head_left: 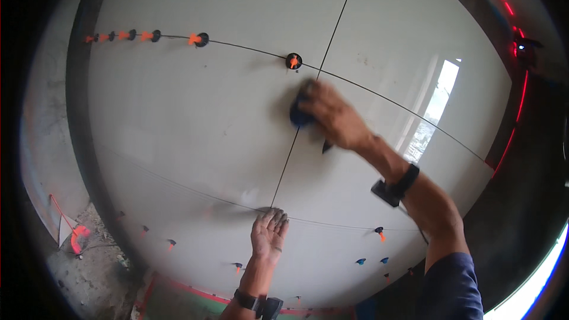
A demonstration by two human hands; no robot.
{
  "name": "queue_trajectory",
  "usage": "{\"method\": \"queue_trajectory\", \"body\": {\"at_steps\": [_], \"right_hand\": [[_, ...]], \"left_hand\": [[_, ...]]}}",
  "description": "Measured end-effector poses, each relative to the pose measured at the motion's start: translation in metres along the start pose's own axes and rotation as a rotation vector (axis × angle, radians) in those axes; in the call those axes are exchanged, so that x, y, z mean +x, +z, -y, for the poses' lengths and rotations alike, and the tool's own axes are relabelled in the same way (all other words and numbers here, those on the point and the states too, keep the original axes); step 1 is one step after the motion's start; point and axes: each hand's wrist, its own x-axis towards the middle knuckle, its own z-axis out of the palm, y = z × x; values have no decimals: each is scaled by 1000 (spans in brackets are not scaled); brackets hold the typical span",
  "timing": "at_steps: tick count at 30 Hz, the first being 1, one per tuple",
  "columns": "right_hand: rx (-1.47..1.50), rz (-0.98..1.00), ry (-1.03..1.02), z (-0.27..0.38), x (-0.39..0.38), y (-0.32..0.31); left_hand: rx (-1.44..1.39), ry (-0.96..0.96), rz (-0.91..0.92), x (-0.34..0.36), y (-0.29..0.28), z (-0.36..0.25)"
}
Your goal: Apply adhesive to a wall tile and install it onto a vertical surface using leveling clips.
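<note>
Two hands: both raised to the wall tiles [178, 112], left lower, right higher, well apart.
Blue tool [300, 117]: under the right hand, over the upright joint [285, 165], just below the upper joint crossing; above and slightly right of the left hand.
Right hand [336, 117]: fingers wrapped about the tool; blurred, exact grip cannot be told.
Left hand [269, 237]: fingers extended, held close together, tips at the lower joint crossing; contact with the tiles cannot be told.
Nearest clip [294, 61]: orange and black, on the upper cross joint, just above the tool.
Clip row [202, 40]: along that joint, further left.
Laser line [523, 98]: red, on the far right.
</note>
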Motion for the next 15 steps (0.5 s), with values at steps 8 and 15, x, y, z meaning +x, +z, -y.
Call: {"method": "queue_trajectory", "body": {"at_steps": [8, 15], "right_hand": [[759, 408, 561, 175, -127, 57], [569, -40, 725, 239, -169, 92]], "left_hand": [[138, -210, 95, -65, 7, -14], [142, -199, 215, -85, 11, -12]]}}
